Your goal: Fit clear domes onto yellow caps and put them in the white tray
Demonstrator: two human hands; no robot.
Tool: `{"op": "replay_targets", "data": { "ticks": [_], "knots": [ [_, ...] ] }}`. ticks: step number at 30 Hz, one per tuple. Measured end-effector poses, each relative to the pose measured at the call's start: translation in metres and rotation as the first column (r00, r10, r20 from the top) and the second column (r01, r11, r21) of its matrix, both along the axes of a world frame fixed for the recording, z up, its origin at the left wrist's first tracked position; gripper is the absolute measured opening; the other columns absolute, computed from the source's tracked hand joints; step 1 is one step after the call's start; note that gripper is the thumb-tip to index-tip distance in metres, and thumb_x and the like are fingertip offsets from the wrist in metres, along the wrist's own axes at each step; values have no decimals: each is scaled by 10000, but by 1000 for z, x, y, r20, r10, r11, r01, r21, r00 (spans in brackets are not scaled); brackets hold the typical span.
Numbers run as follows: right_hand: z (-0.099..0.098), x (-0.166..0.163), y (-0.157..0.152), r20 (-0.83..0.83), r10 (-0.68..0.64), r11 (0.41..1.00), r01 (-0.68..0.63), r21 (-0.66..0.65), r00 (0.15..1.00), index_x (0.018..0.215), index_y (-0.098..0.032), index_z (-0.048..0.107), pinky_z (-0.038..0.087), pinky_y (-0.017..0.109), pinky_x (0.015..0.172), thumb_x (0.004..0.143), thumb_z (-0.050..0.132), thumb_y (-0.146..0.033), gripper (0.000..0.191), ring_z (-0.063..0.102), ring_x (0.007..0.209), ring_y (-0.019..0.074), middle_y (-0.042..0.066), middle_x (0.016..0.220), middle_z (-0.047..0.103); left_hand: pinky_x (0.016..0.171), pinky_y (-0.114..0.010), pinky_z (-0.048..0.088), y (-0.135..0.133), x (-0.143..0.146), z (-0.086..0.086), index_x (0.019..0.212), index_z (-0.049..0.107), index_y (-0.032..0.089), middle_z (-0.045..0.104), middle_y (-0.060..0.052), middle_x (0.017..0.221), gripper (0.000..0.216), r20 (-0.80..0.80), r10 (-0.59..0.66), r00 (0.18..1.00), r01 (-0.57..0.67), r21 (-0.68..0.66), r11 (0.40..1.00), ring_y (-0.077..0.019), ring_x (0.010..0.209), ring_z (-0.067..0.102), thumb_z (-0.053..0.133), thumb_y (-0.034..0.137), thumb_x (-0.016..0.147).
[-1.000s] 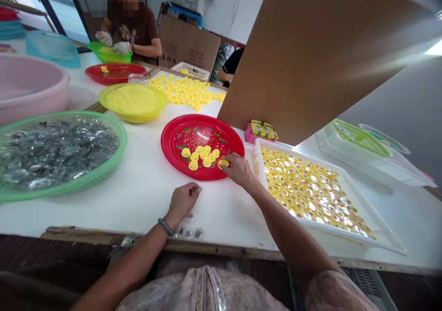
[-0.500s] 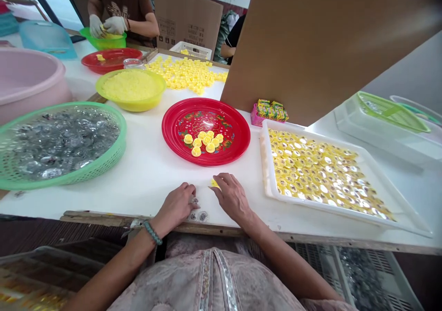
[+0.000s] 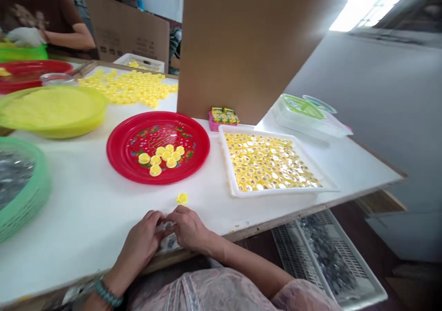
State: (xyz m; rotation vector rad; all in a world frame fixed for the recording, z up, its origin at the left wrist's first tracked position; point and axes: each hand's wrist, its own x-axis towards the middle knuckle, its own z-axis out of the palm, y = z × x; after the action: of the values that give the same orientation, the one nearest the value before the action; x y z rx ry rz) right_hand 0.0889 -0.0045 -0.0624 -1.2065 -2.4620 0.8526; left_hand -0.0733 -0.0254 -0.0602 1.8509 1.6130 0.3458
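Observation:
My left hand (image 3: 143, 237) and my right hand (image 3: 188, 228) meet at the table's front edge, fingertips pressed together. Between them shows a small clear plastic piece (image 3: 168, 225), partly hidden by the fingers, so its exact kind cannot be made out. More clear discs (image 3: 171, 243) lie on the table just below the hands. A single yellow cup-shaped piece (image 3: 182, 198) rests on the white table beyond my right fingers. Farther back, a red plate (image 3: 119, 163) bears several such yellow pieces (image 3: 171, 162).
A white tray (image 3: 226, 163) of yellow pieces with shiny tops stands right. At left are a green basket (image 3: 39, 196) of clear pieces and a yellow bowl (image 3: 62, 129). Behind stand a pink basket (image 3: 214, 126) and a cardboard panel (image 3: 238, 48). A gloved co-worker (image 3: 26, 37) works at far left.
The view has swung right. My right hand has let go of the yellow piece, leaving it on the table, and moved in to meet my left hand at the clear piece.

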Motion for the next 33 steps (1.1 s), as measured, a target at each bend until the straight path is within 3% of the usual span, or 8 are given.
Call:
{"op": "replay_targets", "data": {
  "ticks": [9,13,15,18,21,24,27,33],
  "knots": [
    [1,16,-7,-36,-126,991,127,37,991,925,-154,573,436,271,716,635,540,-58,307,544,855,201,71,898,597,692,-304,390,6,21,4,771,491,207,583,-46,865,75,18,-36,999,37,-53,998,-207,791,569,444,261,794],
    [0,24,-8,-222,-242,965,211,-154,944,824,-174,568,421,241,656,665,500,-25,228,558,741,156,17,772,605,620,-287,381,11,27,10,725,508,224,593,17,660,99,120,19,993,0,-157,988,-184,647,563,484,305,776],
    [1,27,-5,-372,-383,907,268,-324,846,793,-176,579,415,225,611,721,505,-70,148,546,661,129,-3,710,592,635,-277,401,15,28,12,751,553,229,625,24,675,113,264,111,958,-54,-216,975,-184,680,582,542,341,744],
    [4,26,2,-547,-570,800,261,-540,613,798,-165,598,412,216,561,731,578,-165,70,506,586,107,-19,649,562,692,-263,438,22,32,15,826,617,215,676,2,796,244,534,292,794,-145,-300,943,-183,761,596,640,401,671],
    [10,21,7,-640,-649,751,209,-627,411,783,-157,611,423,217,563,699,658,-238,125,507,594,100,-8,687,585,623,-245,443,25,38,19,873,641,185,676,-10,746,348,639,430,637,-242,-364,900,-156,666,569,698,420,623],
    [13,16,8,-678,-671,737,178,-651,299,830,-162,628,445,225,587,701,681,-292,191,522,622,103,2,729,602,574,-229,430,23,43,23,877,649,166,676,-18,731,376,671,507,541,-316,-396,862,-139,631,552,720,423,612],
    [13,15,7,-681,-652,750,146,-646,333,868,-168,639,459,237,606,709,681,-324,227,539,647,113,10,745,616,585,-234,441,21,41,23,909,648,163,680,-26,742,386,680,511,525,-326,-394,860,-138,633,553,706,432,638],
    [14,31,6,-585,-532,808,162,-566,611,857,-168,649,451,229,573,745,643,-304,177,523,601,105,-5,684,604,595,-267,466,22,30,13,847,668,157,668,-29,708,336,601,433,672,-204,-411,888,-150,606,565,682,435,657]
  ]
}}
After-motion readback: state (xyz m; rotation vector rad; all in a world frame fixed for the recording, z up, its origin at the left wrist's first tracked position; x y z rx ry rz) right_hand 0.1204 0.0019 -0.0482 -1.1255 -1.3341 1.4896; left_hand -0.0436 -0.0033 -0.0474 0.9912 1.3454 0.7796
